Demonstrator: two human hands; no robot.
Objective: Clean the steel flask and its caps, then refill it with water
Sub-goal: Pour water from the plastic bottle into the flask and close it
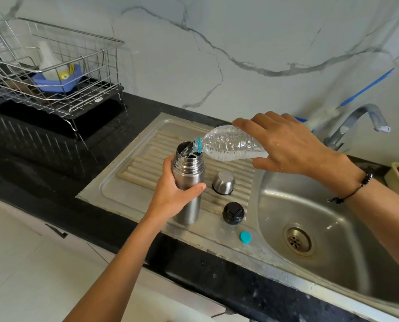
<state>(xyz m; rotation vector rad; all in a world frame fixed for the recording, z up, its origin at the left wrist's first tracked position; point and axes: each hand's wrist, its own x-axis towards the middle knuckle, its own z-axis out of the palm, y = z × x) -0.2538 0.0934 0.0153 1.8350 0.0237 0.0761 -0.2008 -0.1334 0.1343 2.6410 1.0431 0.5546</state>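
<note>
Here the left hand (174,194) wraps its fingers around the upright, uncapped cylindrical steel flask (188,182) on the ribbed steel drainboard (128,182), while the right hand (286,145), reaching from above, clasps a tilted clear plastic bottle (231,145), neck at the flask's mouth.

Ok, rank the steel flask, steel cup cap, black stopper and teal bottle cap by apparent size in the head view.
1. Tall steel flask, clearly largest.
2. Domed steel cup cap and round black stopper: too alike to rank.
3. Small teal plastic bottle cap, smallest.
</note>
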